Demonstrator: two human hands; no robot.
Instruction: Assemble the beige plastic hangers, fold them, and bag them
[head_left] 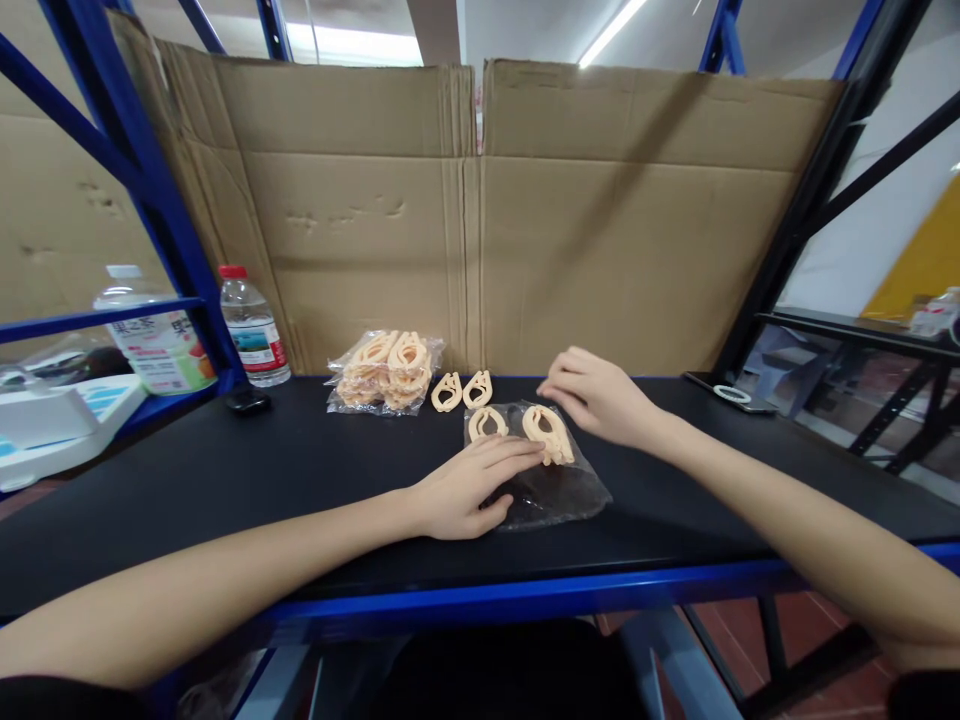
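My left hand (465, 490) lies flat with its fingers stretched out on a clear plastic bag (551, 490) on the black table. Its fingertips touch the peach plastic pieces (549, 432) resting on the bag's far end. My right hand (596, 395) hovers just behind those pieces, fingers loosely curved and apart, holding nothing I can see. Another peach piece (487, 423) sits at the bag's left corner. Two loose peach pieces (461, 390) lie a little farther back. A filled bag of the same pieces (384, 370) sits to their left.
Cardboard sheets (480, 220) stand behind the black table (225, 480). At the left are a red-capped water bottle (253, 327), a larger bottle (154, 335), a small dark object (247, 402) and a white box (52, 420). A phone and a white ring (731, 394) lie right. Blue rack posts flank the table.
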